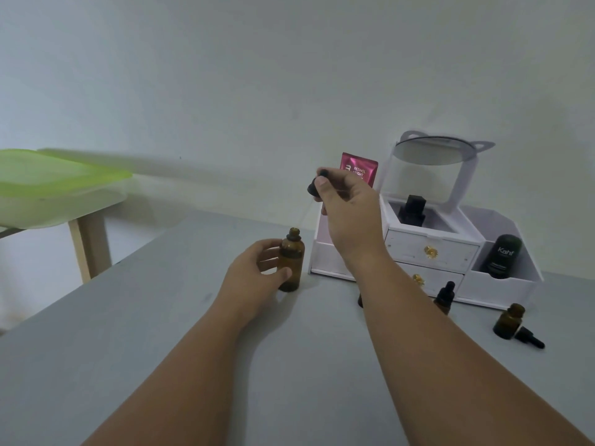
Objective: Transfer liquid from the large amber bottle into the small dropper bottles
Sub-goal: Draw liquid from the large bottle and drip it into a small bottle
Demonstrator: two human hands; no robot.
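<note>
The left hand (257,268) gripped the large amber bottle (291,262), fingers and thumb curled round its body. The bottle stood upright and uncapped on the grey table (193,317). Above and just to its right, the right hand (351,214) pinched a black dropper cap (317,185) between thumb and fingertips. A faint glass pipette seemed to slant down from the cap toward the bottle's mouth, though it was too pale to be sure.

The uncapped small dropper bottle (509,321) stood well apart at the right, its own dropper (529,338) lying beside it. A capped small bottle (445,296) stood nearer the white drawer organiser (431,249). The likeliest trouble was the long carry. A loaded pipette crossing that stretch of table could drip if the bulb were squeezed early. The right forearm passed close over the small bottles and could tip one. The narrow neck of the target left little room for aiming.
</note>
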